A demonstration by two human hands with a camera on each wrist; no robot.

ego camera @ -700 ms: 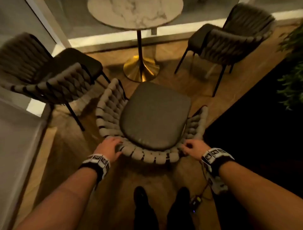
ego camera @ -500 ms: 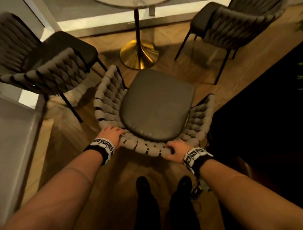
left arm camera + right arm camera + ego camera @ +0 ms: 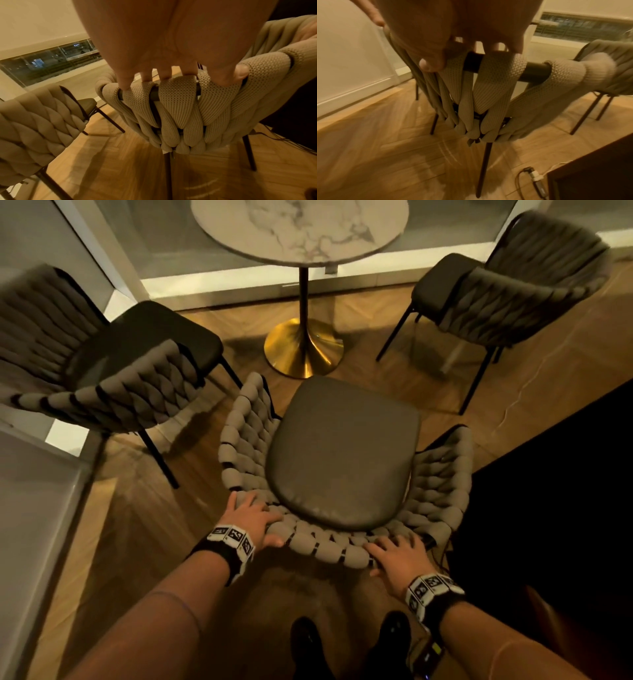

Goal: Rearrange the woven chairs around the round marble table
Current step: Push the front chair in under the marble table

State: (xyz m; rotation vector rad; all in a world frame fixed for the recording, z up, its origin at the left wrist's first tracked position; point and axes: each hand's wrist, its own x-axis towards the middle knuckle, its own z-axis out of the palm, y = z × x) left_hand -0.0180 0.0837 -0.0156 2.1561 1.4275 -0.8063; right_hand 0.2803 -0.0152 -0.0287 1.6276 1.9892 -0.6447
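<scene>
The round marble table (image 3: pixel 299 227) stands on a gold base (image 3: pixel 303 347) at the far side. Three woven chairs surround it: a left chair (image 3: pixel 102 364), a right chair (image 3: pixel 507 299), and a middle chair (image 3: pixel 342 453) just in front of me, its dark seat facing the table. My left hand (image 3: pixel 246 518) grips the left rear of the middle chair's woven backrest (image 3: pixel 180 108), fingers over the top and thumb behind. My right hand (image 3: pixel 397 556) grips the right rear of the same backrest (image 3: pixel 496 83), fingers hooked over the black rail.
A dark cabinet (image 3: pixel 565 508) stands close on the right. A power strip and cable (image 3: pixel 536 177) lie on the wood floor beside it. A white wall ledge (image 3: pixel 34 525) runs along the left. My shoes (image 3: pixel 305 642) are right behind the chair.
The middle chair has shifted and turned slightly, its right arm swinging further right. My right hand sits further round the rear of the backrest than before. The head view dipped, then rose.
</scene>
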